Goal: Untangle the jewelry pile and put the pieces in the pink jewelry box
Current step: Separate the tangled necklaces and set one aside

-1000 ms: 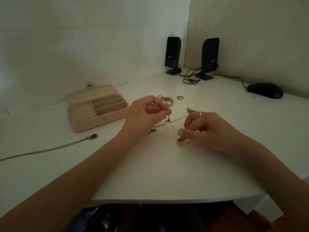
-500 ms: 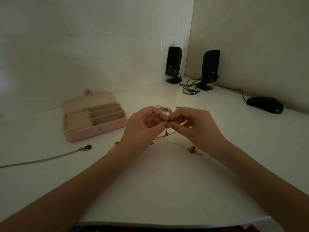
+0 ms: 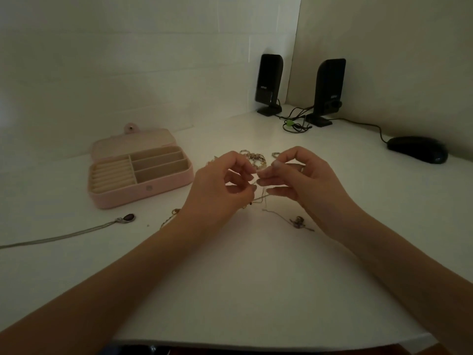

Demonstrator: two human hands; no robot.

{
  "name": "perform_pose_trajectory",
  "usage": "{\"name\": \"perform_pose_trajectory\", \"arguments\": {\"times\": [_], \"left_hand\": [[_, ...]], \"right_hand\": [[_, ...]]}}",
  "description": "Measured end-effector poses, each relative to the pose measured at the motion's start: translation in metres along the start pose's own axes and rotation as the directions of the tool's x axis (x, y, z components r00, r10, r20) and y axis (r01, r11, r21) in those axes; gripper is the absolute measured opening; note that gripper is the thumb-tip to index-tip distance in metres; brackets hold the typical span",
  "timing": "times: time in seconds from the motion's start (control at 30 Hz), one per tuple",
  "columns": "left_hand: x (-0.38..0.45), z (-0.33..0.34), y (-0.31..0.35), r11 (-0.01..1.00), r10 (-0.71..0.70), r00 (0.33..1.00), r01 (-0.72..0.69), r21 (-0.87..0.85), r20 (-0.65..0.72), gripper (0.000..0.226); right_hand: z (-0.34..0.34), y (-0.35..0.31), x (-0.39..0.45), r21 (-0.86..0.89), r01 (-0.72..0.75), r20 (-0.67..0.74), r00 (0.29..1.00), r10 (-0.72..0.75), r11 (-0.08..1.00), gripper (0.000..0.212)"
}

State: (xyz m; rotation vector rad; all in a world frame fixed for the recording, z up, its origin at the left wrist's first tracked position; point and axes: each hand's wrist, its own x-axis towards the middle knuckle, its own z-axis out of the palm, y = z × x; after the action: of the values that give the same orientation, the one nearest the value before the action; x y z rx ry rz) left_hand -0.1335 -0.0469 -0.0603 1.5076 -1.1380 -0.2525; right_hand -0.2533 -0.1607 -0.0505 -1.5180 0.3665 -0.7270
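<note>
Above the smooth white bench (image 3: 230, 290), the left hand (image 3: 217, 190) and right hand (image 3: 304, 183) pinch a thin metal chain (image 3: 263, 198) between fingertips. The jewelry pile (image 3: 253, 157) lies just behind. The pink jewelry box (image 3: 139, 172) sits open at left, three long compartments inside. Two black speakers (image 3: 268, 83) stand behind.

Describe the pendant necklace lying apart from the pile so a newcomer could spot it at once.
Start at the open pink box on the left of the white desk. Just in front of its near wall lies a small dark oval pendant, with its silvery chain running off the left edge of the picture. Unlike the tangle that both hands are working on, it lies stretched out, alone and untouched.
</note>
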Motion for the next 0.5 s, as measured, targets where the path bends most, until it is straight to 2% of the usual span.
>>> {"name": "perform_pose_trajectory", "arguments": {"times": [0.1,0.37,0.5], "left_hand": [[0.0013,-0.0004,-0.0011,0.995,0.04,0.999,-0.038,0.088,-0.02,0.03],[0.0025,-0.0027,0.0023,0.987,-0.098,0.995,0.094,0.132,0.028,0.02],[0.0018,-0.0039,0.0057,0.989,-0.088,0.995,0.083,0.124,0.039,0.017]], "right_hand": [[0.0001,0.0005,-0.0001,0.075,-0.076,0.009,0.997,0.075,0.994,0.006],[-0.0016,0.0041,0.0001,-0.047,-0.069,-0.005,0.998,0.069,0.996,0.006],[-0.0039,0.0028,-0.0015,-0.067,-0.071,0.018,0.997,0.072,0.995,0.005]]}}
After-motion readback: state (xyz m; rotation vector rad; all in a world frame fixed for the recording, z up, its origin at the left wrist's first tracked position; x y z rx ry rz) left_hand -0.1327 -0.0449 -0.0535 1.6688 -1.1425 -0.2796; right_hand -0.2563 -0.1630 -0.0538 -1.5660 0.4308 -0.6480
